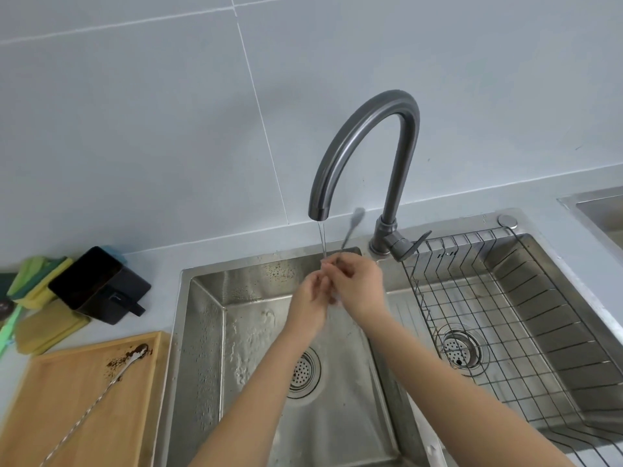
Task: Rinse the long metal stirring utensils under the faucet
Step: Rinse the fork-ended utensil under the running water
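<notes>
Both hands meet under the faucet, above the left basin of the sink. Right hand curls its fingers around the shaft of a long metal stirring spoon, a closed grip on the utensil. Left hand sits just beside it at 9 o'clock, its fingers curled in against the same shaft; how firmly it pinches is hard to tell, since the fingers overlap.

That spoon's long axis runs steeply upward, tilted a little toward 1 o'clock, with its blurred upper end rising above the hands beside the faucet's spout. Its lower part is hidden behind the hands. A thin stream of water falls from the spout onto the fingers where they hold the shaft.

At 8 o'clock from the hands, a second stirring spoon lies flat on a wooden board on the table, its bowl pointing to 1 o'clock and its twisted handle running down to 7 o'clock. Brown grounds are scattered around its bowl.

At 3 o'clock, a wire rack sits in the right basin. At 9 o'clock, on the table, a black container rests beside yellow and green sponges.
</notes>
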